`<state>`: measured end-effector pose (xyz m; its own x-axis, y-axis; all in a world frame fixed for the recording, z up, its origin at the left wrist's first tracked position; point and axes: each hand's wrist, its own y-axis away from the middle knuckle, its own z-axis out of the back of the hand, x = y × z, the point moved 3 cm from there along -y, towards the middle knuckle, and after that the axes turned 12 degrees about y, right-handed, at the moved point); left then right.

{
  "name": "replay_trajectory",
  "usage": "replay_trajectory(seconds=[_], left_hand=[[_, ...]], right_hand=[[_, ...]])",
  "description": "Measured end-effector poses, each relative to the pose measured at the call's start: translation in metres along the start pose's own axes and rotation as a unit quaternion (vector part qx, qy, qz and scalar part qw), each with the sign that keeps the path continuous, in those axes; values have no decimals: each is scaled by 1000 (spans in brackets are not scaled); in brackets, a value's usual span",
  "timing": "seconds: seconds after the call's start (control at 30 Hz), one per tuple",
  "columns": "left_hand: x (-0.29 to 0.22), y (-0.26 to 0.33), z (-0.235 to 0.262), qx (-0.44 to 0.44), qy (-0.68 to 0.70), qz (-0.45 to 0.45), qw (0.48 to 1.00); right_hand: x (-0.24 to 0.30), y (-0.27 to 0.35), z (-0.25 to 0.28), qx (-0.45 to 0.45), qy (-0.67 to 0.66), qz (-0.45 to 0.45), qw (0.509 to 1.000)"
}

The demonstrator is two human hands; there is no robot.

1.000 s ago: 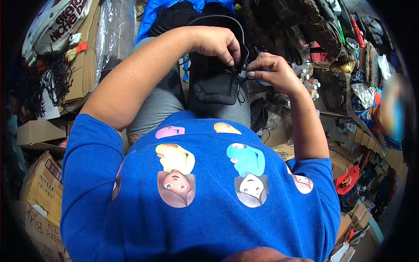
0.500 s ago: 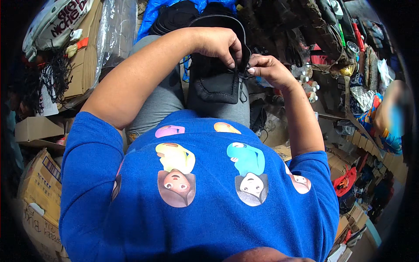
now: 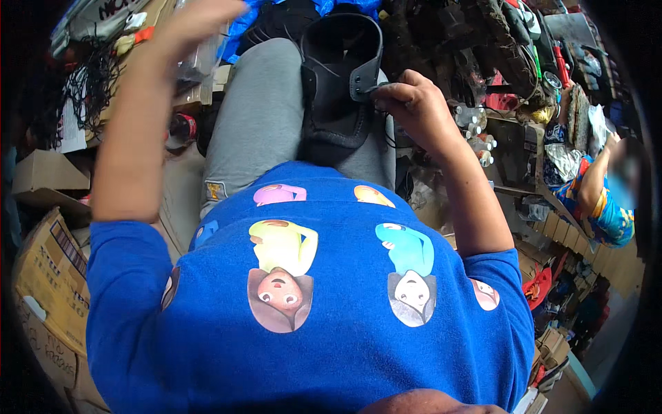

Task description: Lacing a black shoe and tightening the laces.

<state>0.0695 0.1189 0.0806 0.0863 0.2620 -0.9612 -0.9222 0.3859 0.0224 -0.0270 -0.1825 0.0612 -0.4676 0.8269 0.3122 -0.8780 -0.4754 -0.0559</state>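
A black shoe (image 3: 336,131) with stitching around its toe lies on my grey-trousered lap, its toe pointing at me and its collar open at the far end. My right hand (image 3: 414,103) pinches a thin black shoelace (image 3: 370,90) close beside the eyelets on the shoe's right flap. A loose bit of cord hangs below those fingers. Away from the shoe, my left hand (image 3: 203,21) is raised at the upper left, smeared by motion, so its fingers are hard to read.
Black cords (image 3: 93,93) hang in a bunch at the left, above cardboard boxes (image 3: 55,276). A dark bottle (image 3: 181,130) stands left of my leg. Small clear bottles (image 3: 476,131) sit at the right. Further right is another person in a bright patterned garment (image 3: 610,214).
My left hand has left the shoe and swung up to the left. My right hand stays at the eyelets with the lace. The shoe's toe and opening now show more fully.
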Motion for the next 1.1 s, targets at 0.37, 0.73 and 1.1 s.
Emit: replay_trajectory(seconds=[0.37, 0.73, 1.1], left_hand=[[35, 102, 135, -161, 33, 44, 985], [28, 113, -71, -58, -188, -172, 965], [22, 76, -119, -48, -171, -221, 959]], right_hand=[[32, -10, 7, 19, 117, 42, 992], [37, -6, 16, 106, -8, -47, 993], [-16, 6, -32, 46, -523, -83, 847]])
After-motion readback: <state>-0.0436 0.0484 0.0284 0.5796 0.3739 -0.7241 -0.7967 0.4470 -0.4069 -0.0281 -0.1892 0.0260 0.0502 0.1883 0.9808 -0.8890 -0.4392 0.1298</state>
